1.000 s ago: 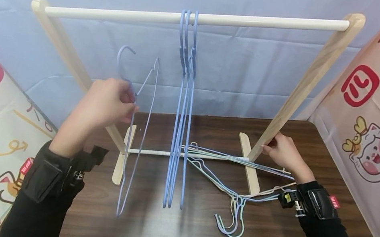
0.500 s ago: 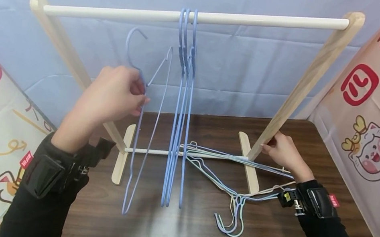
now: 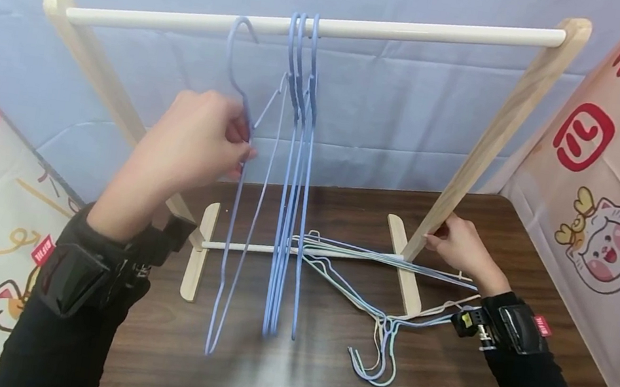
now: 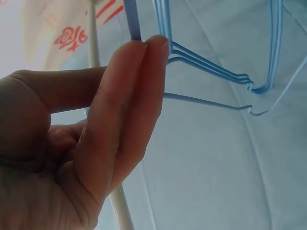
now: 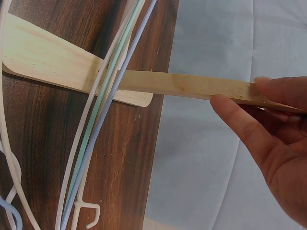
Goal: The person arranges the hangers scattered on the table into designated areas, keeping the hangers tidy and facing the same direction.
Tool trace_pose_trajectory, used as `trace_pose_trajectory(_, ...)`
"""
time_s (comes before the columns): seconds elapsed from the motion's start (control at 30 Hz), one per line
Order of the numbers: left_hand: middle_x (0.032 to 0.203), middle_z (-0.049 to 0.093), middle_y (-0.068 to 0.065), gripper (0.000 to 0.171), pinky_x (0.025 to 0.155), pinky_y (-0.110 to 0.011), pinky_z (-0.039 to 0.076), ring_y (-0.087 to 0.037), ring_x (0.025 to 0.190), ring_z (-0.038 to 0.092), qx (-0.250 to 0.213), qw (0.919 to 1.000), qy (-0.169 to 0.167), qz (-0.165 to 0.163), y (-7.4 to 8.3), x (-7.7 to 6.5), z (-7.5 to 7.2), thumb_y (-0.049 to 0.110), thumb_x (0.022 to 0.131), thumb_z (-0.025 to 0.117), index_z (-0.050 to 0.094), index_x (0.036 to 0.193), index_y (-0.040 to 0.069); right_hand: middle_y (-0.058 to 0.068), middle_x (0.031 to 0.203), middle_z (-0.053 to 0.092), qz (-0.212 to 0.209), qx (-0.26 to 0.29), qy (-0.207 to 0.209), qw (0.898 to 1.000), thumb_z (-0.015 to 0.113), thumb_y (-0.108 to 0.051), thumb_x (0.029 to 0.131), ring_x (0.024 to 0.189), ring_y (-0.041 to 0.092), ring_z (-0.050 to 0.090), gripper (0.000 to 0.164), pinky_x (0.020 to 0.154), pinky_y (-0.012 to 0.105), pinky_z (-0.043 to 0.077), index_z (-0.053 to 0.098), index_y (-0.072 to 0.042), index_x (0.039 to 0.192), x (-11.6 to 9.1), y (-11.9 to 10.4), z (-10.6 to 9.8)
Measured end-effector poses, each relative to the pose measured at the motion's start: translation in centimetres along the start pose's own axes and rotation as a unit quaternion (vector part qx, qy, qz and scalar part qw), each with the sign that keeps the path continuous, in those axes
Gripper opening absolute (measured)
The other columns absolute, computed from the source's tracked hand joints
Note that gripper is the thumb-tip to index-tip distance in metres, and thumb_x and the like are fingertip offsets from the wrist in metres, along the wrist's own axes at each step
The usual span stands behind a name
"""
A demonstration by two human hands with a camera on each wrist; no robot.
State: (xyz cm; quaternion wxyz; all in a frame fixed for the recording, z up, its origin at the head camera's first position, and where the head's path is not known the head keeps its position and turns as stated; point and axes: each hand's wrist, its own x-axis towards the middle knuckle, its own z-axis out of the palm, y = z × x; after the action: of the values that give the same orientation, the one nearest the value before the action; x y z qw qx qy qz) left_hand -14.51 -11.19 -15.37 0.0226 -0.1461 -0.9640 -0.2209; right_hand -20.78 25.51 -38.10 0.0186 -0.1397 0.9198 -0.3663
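Note:
My left hand (image 3: 194,131) pinches a light blue clothes hanger (image 3: 235,209) below its hook. That hook is level with the white rod (image 3: 427,33) of a wooden rack, overlapping it in the head view. Close to the right, three blue hangers (image 3: 286,183) hang from the rod. In the left wrist view the fingers (image 4: 129,110) hide part of the held wire. My right hand (image 3: 462,251) grips the rack's right post (image 3: 487,139) low down, thumb and fingers on either side of the wood (image 5: 172,82) in the right wrist view.
Several pale hangers (image 3: 384,320) in blue, green and cream lie bunched at the right, across the rack's lower bar (image 3: 254,248) and right foot (image 3: 408,287). The rack stands on a dark wooden table (image 3: 271,386). Printed cloths (image 3: 613,196) flank both sides.
My left hand has raised the hanger and moved it rightward, bringing its hook from below the rod up to it. The right hand keeps its grip on the post.

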Motion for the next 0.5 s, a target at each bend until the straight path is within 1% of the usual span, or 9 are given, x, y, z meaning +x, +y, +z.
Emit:
trace_pose_trajectory(0.1, 0.076, 0.069, -0.009, 0.007, 0.07, -0.034, 0.048, -0.013, 0.059, 0.065, 0.013, 0.9999, 0.004, 0.006, 0.3, 0.2, -0.1, 0.008, 0.083, 0.063, 0.062, 0.08, 0.002, 0.028, 0.09, 0.061, -0.002, -0.003, 0.002, 1.0, 0.058, 0.003, 0.085, 0.08, 0.036, 0.063, 0.026, 0.06, 0.03, 0.052, 0.048, 0.014, 0.106, 0.0, -0.1, 0.0)
trace_pose_trajectory(0.2, 0.074, 0.069, -0.006, 0.007, 0.069, -0.033, 0.048, -0.013, 0.059, 0.065, 0.022, 0.9997, 0.006, 0.009, 0.5, 0.5, -0.2, 0.008, 0.083, 0.063, 0.063, 0.079, 0.003, 0.028, 0.09, 0.061, 0.0, -0.002, 0.001, 1.0, 0.058, 0.003, 0.085, 0.081, 0.036, 0.063, 0.026, 0.061, 0.03, 0.052, 0.048, 0.014, 0.107, 0.0, -0.1, 0.0)
trace_pose_trajectory(0.3, 0.074, 0.069, -0.006, 0.006, 0.069, -0.033, 0.048, -0.014, 0.061, 0.064, 0.02, 0.9998, 0.002, 0.007, 0.8, 0.8, -0.2, 0.007, 0.083, 0.063, 0.064, 0.079, 0.002, 0.029, 0.091, 0.061, 0.001, 0.001, 0.0, 1.0, 0.058, 0.003, 0.085, 0.081, 0.037, 0.062, 0.027, 0.062, 0.03, 0.052, 0.048, 0.013, 0.107, 0.0, -0.1, 0.0)
trace_pose_trajectory(0.43, 0.074, 0.069, -0.006, 0.005, 0.074, -0.033, 0.048, -0.014, 0.062, 0.064, 0.02, 0.9998, -0.001, 0.005, 1.1, 1.2, -0.3, 0.007, 0.082, 0.063, 0.063, 0.08, 0.002, 0.029, 0.091, 0.061, 0.002, 0.001, 0.0, 1.0, 0.058, 0.003, 0.085, 0.082, 0.036, 0.062, 0.027, 0.062, 0.03, 0.052, 0.048, 0.013, 0.107, 0.0, -0.1, 0.0)
trace_pose_trajectory(0.5, 0.075, 0.069, -0.006, 0.005, 0.074, -0.033, 0.047, -0.014, 0.063, 0.064, 0.022, 0.9998, -0.001, 0.001, 1.2, 1.4, -0.4, 0.007, 0.083, 0.063, 0.063, 0.08, 0.003, 0.028, 0.091, 0.061, 0.005, -0.001, 0.001, 1.0, 0.058, 0.003, 0.085, 0.081, 0.036, 0.063, 0.026, 0.062, 0.031, 0.052, 0.048, 0.013, 0.107, 0.0, -0.1, 0.0)
